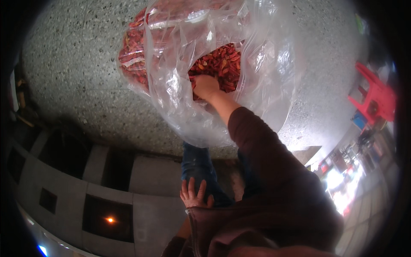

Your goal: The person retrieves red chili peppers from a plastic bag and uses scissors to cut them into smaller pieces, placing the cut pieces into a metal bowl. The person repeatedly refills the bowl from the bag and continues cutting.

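Observation:
A large clear plastic bag (170,74) lies on the speckled floor, its mouth gaping towards me. Dried red chili peppers (224,64) fill it and show both through the mouth and through the film at the left. Into the mouth reaches my right hand (206,86), its fingers bent down among the peppers; the fingertips are hidden, so whether they hold any I cannot tell. My left hand (194,194) rests with spread fingers on my jeans-clad leg (197,163), below the bag, and holds nothing.
A red plastic stool (377,93) stands on the far right, with a blue object beside it. Grey blocks or panels with dark square openings (107,218) line the lower left, one showing an orange light. Assorted goods and bright light are at the lower right.

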`<state>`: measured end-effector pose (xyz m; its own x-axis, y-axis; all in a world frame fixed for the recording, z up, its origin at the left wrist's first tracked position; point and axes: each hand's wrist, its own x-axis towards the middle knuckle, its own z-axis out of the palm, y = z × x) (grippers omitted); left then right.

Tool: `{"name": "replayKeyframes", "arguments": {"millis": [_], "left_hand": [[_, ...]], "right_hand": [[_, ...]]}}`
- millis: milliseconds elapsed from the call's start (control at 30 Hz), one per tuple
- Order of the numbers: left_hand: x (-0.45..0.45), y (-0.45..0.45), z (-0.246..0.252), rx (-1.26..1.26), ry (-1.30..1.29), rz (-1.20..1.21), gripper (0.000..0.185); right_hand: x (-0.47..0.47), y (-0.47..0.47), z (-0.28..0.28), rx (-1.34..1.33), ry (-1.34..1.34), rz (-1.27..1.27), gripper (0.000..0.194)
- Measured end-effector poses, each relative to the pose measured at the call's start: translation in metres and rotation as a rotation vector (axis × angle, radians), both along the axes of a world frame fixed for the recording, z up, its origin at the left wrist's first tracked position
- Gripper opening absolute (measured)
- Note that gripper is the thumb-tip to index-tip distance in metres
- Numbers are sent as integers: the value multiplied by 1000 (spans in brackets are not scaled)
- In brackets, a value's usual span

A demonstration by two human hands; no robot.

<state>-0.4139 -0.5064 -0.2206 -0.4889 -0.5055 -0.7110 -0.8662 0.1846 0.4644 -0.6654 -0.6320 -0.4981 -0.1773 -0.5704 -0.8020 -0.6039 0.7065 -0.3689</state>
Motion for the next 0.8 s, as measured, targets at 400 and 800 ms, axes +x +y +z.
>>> {"name": "replayKeyframes", "arguments": {"millis": [400,800], "left_hand": [[4,-3,-1,20,0,-38,56],[3,-2,-3,-15,0,-57,56]], "right_hand": [[-89,-7,22,-204,-243,-616,29],[-6,-16,18,-140,-96,-81,26]]}}
